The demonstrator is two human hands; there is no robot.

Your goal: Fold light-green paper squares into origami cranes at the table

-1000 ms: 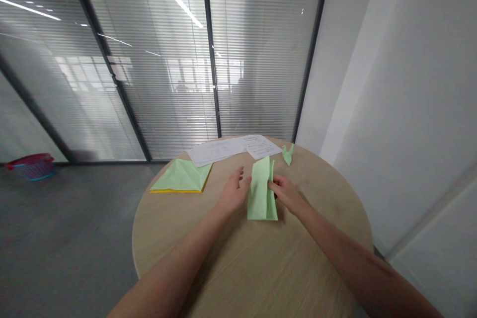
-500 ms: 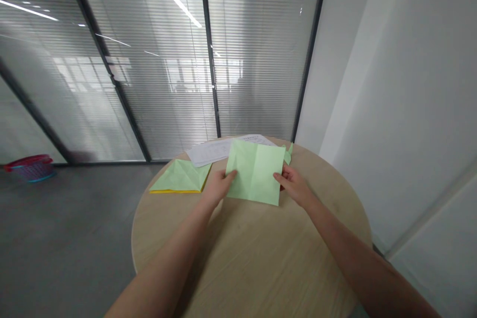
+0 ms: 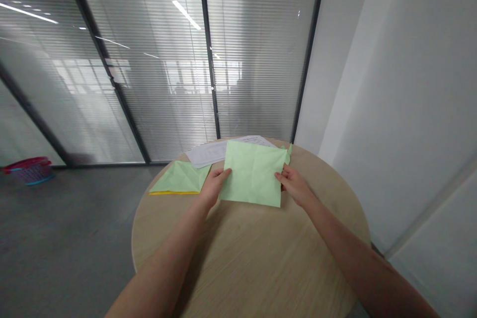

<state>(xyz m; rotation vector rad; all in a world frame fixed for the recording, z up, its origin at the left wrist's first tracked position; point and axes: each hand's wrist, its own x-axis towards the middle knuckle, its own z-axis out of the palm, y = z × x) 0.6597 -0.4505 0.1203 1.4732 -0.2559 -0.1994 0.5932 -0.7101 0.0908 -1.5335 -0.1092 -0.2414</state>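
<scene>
A light green square sheet of paper (image 3: pixel 254 174), creased down its middle, is held spread out just above the round wooden table (image 3: pixel 253 258). My left hand (image 3: pixel 213 186) pinches its left edge. My right hand (image 3: pixel 293 185) pinches its right edge. The sheet tilts up toward me and hides part of what lies behind it.
A folded green sheet with a yellow underside (image 3: pixel 179 181) lies at the table's left. White printed pages (image 3: pixel 214 150) lie at the far edge, with a small folded green piece (image 3: pixel 287 151) beside them. Glass partitions with blinds stand behind. A red basket (image 3: pixel 26 170) sits on the floor at left.
The green sheet was folded into a narrow strip a second ago; both hands have since opened it out into a full square and hold it by its sides.
</scene>
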